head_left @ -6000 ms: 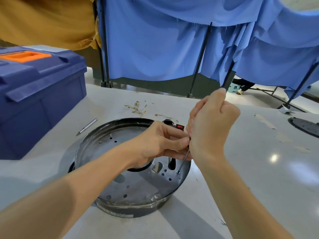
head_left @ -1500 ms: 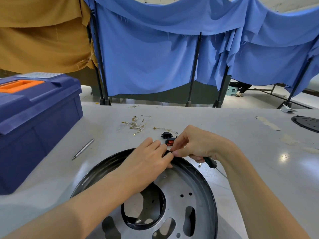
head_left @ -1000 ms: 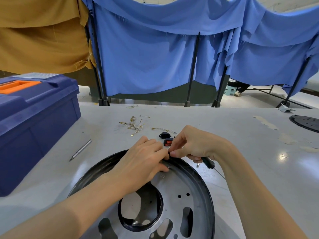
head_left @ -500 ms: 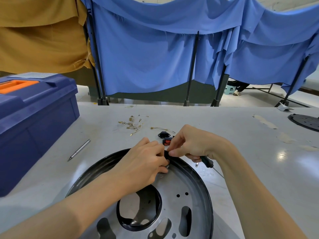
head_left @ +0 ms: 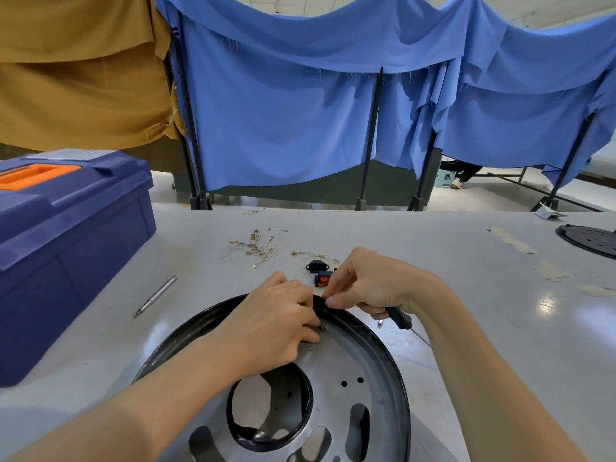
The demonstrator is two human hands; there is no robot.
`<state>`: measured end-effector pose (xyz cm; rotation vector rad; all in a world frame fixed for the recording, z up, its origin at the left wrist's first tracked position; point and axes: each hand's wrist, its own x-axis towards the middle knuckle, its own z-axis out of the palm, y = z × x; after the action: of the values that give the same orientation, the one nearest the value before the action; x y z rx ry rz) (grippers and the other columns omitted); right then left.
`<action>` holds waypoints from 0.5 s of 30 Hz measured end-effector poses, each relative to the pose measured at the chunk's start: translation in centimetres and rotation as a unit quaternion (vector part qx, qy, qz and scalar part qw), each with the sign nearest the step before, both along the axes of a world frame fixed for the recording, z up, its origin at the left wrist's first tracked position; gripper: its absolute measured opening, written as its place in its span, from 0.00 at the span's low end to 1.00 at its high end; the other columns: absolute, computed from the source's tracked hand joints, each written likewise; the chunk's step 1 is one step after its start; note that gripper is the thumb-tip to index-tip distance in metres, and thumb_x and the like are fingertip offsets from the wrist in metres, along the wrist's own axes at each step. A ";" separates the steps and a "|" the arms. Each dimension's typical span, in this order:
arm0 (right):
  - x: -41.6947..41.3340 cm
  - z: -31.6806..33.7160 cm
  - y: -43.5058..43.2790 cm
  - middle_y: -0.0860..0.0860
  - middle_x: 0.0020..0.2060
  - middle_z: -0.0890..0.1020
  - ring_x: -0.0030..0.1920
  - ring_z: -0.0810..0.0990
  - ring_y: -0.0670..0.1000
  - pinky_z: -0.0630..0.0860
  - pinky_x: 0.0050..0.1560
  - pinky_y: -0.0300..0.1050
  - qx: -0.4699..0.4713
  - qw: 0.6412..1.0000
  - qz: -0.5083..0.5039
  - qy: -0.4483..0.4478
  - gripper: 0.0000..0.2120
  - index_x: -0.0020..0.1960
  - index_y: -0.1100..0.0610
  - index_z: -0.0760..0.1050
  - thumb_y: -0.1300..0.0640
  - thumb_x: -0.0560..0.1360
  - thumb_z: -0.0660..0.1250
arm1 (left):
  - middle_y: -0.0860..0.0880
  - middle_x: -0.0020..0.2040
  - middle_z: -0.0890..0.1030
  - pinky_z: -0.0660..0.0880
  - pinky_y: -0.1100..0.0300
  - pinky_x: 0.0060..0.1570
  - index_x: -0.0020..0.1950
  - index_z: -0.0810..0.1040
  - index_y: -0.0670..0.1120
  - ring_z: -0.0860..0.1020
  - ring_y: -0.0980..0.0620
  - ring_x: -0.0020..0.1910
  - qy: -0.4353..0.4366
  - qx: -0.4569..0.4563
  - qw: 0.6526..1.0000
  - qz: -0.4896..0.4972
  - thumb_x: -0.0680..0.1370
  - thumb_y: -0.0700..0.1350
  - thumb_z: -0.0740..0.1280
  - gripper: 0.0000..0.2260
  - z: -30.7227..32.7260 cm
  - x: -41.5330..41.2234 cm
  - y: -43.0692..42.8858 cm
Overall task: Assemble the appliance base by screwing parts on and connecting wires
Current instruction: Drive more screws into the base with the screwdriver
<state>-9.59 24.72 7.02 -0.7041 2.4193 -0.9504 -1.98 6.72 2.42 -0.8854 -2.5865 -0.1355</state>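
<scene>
Black rim (head_left: 383, 351), left hand (head_left: 276, 325), right hand (head_left: 373, 285) pinching

Bright, even overhead light. Glare patch on the bench (head_left: 483, 295) at 3 o'clock; soft shadow beside the blue toolbox (head_left: 66, 248) at 9 o'clock. Wide-angle bowing toward the edges, curtain pole (head_left: 570, 161) leaning at 2 o'clock.

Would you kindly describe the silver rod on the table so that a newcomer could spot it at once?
Start at the big blue toolbox on the left of the table. Between it and the round black-rimmed base lies a slim silver rod, its pointed tip toward the viewer. Unlike the tangled wires farther back, it is straight, shiny and alone.
</scene>
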 end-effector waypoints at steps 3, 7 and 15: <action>0.1 0.1 0.0 0.46 0.18 0.71 0.19 0.62 0.47 0.63 0.23 0.40 0.002 1.000 0.003 -0.001 0.06 0.52 0.66 0.81 0.64 0.76 0.69 | 0.51 0.38 0.80 0.63 0.63 0.43 0.43 0.87 0.48 0.78 0.51 0.37 -0.007 0.023 1.000 0.011 0.69 0.45 0.76 0.04 0.0 -0.1 -0.1; 0.2 0.3 0.1 0.45 0.17 0.73 0.19 0.63 0.47 0.64 0.24 0.40 0.010 1.000 0.006 0.005 0.07 0.53 0.65 0.81 0.64 0.76 0.69 | 0.51 0.40 0.78 0.62 0.64 0.43 0.46 0.86 0.48 0.74 0.52 0.38 -0.016 0.040 0.998 0.038 0.72 0.45 0.75 0.05 0.3 -0.2 -0.1; 0.3 0.3 -0.4 0.48 0.18 0.73 0.19 0.63 0.50 0.64 0.23 0.38 0.001 1.000 -0.014 0.023 0.06 0.49 0.67 0.81 0.68 0.73 0.68 | 0.55 0.53 0.74 0.71 0.55 0.55 0.61 0.81 0.52 0.70 0.54 0.54 -0.143 0.039 0.983 0.104 0.80 0.46 0.66 0.11 0.9 -1.1 -0.9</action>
<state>-9.28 24.31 7.31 -0.7020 2.4760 -0.9520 -3.11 5.79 3.35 -0.6005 -2.8981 -0.3237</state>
